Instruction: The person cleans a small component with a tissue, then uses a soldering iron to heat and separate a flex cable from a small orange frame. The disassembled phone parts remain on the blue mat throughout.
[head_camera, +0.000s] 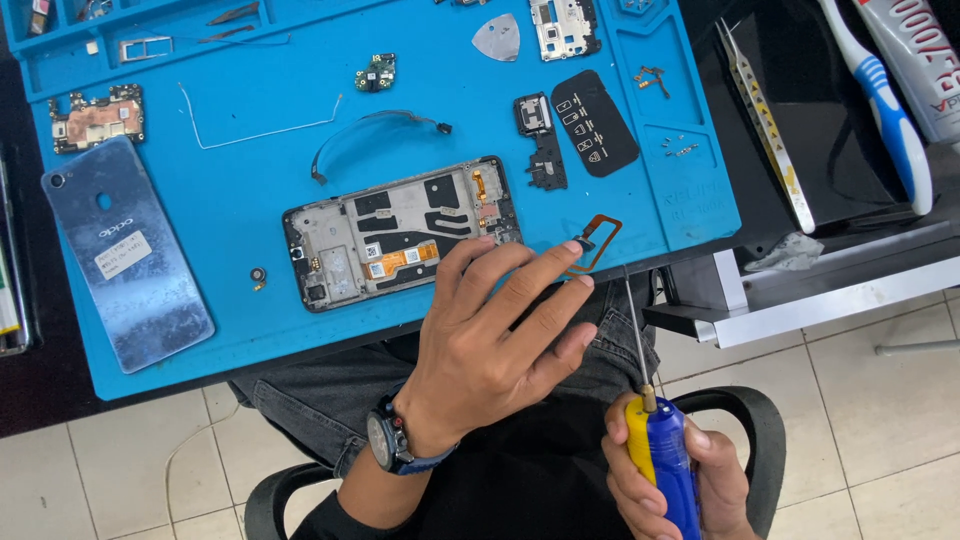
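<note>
R hand: right hand (665, 480) lowest in view, fist wrapped round 1 blue-yellow screwdriver (663, 455), shaft pointing up.
L hand: left hand (490, 340) w/ wristwatch (390, 440), fingers stretched fwd, tips pinching 1 orange flex cable (598, 240) at mat edge.
Phone frame: 1 opened phone frame (400, 232) on blue mat (230, 190), just left of pinch, touching fingers.
Others: 1 back cover (125, 255), 1 toothbrush (885, 100), 1 pr tweezers (765, 120).
</note>
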